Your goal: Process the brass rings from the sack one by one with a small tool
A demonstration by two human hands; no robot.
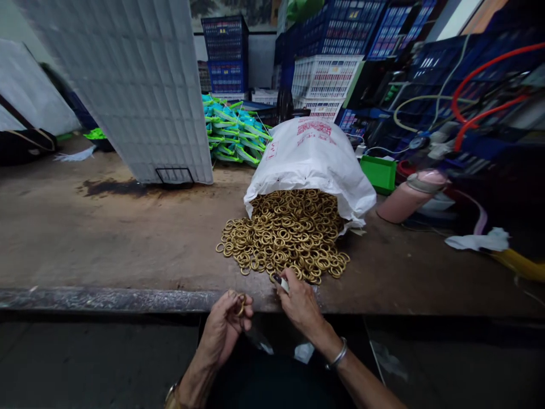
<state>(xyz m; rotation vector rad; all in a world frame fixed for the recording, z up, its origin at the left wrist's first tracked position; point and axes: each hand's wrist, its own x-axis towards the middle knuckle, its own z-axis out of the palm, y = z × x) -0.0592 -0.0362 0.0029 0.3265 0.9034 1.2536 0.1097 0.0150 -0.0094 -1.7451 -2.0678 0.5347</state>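
Note:
My left hand [223, 326] is curled just off the table's front edge, its fingers closed on a brass ring [241, 307]. At the near side of a heap of brass rings [289, 238], my right hand [298, 301] grips a small tool with a pale handle [281, 282] and a dark tip. The tool's kind cannot be made out. Its tip is close to the nearest rings; whether it touches them I cannot tell. The rings spill from the mouth of a white woven sack [310, 153] with red print, lying on its side.
A white ribbed panel [140, 91] stands on the wooden table [106, 238] at left. Green and blue pieces [234, 133] are piled behind. To the right are a green tray [378, 174], a pink cylinder [411, 196] and red hoses [464, 91]. Stacked crates [326, 76] fill the back.

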